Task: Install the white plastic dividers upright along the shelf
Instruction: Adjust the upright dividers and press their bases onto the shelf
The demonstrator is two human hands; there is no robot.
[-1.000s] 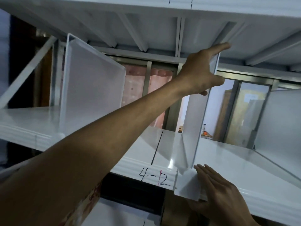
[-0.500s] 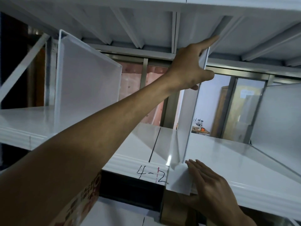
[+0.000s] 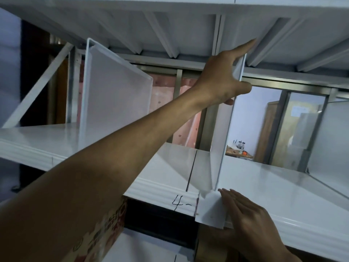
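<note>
The left hand is reaching up to the top of the middle divider, thumb curling round the panel's front edge and forefinger stretching along its top corner toward the underside of the upper shelf. The other fingers are lying behind the panel, so how tightly they are closing is not showing. The divider is standing upright on the shelf, near the middle of its front edge, just right of a dark seam in the shelf surface.

The right hand is lying flat, fingers straight and together, pressing against the divider's front tab, which is hanging down over the shelf's front lip. The thumb is passing under the lip and is hidden, so whether it is pinching the tab cannot be told. The tab is covering part of a handwritten label; only "4-" is reading clearly.

A second divider is standing upright toward the left end of the shelf, its foot hidden behind the left forearm. A third panel toward the right end is being cut off by the frame edge. Below the front edge, a printed cardboard box is showing partly behind the arm, its lettering too blurred to read.
</note>
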